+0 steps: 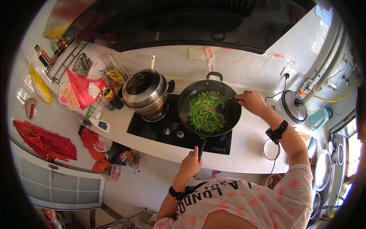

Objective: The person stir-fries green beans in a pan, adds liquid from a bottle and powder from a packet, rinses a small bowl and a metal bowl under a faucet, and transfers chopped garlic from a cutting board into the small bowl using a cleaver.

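A black wok (231,120) sits over the right side of the glass-topped gas stove (154,134). Cut green beans (206,113) are heaped in its middle. My left hand (190,163) grips the wok's long dark handle (202,146), which points towards me. At the wok's right rim, my right hand (253,103) holds the dark handle of a cooking utensil, probably a spatula (228,98); its far end reaches towards the beans and is hard to make out. The wok's small loop handle (214,75) faces the wall.
A lidded steel steamer pot (145,93) stands on the left burner. Bottles (113,97) crowd the counter's left end. To the right are a white bowl (271,148), a rice cooker (294,106) and a light blue jug (318,119). A black range hood (183,25) overhangs the stove.
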Tool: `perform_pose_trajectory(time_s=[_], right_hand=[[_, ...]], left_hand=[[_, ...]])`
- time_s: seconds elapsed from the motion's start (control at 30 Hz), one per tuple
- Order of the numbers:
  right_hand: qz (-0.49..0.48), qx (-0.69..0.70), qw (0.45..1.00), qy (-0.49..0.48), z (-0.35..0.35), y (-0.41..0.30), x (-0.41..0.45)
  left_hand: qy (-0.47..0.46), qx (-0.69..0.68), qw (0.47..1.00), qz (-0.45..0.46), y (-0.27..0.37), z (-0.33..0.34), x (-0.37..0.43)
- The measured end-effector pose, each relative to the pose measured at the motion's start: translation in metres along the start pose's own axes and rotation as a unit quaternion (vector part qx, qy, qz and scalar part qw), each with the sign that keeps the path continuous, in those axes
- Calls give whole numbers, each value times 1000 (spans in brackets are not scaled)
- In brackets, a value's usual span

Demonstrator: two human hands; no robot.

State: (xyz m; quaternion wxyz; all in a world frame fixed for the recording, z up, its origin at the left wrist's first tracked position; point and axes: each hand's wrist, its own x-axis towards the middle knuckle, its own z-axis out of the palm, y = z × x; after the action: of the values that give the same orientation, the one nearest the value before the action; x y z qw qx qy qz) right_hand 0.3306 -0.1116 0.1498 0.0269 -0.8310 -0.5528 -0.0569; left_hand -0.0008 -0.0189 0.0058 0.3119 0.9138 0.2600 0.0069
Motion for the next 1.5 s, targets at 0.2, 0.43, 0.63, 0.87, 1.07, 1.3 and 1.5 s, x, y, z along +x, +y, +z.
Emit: perform_pose_trajectory(time_s=[0.2,0.43,0.63,0.87,1.07,1.3,1.5], right_hand=[[54,50,997,14,39,-19,37],[-156,-19,985,-73,17,-33,8],[-113,-107,984,-90,-52,-12,-28],[-58,117,978,-162,-88,-16,-69],[-6,-24,992,-123,-17,-32,-53],[72,57,996,-17,4,-14,-17],[105,89,990,21,17,-9,10]], left_hand=[[-6,1,1000,-2,2,0,1],[11,3,1000,2,0,2,-1],[12,-5,1000,8,1,0,1],[4,11,1000,7,-1,0,1],[0,10,1000,11,2,-2,2],[19,10,1000,12,-1,2,0],[29,15,999,15,0,2,-1]])
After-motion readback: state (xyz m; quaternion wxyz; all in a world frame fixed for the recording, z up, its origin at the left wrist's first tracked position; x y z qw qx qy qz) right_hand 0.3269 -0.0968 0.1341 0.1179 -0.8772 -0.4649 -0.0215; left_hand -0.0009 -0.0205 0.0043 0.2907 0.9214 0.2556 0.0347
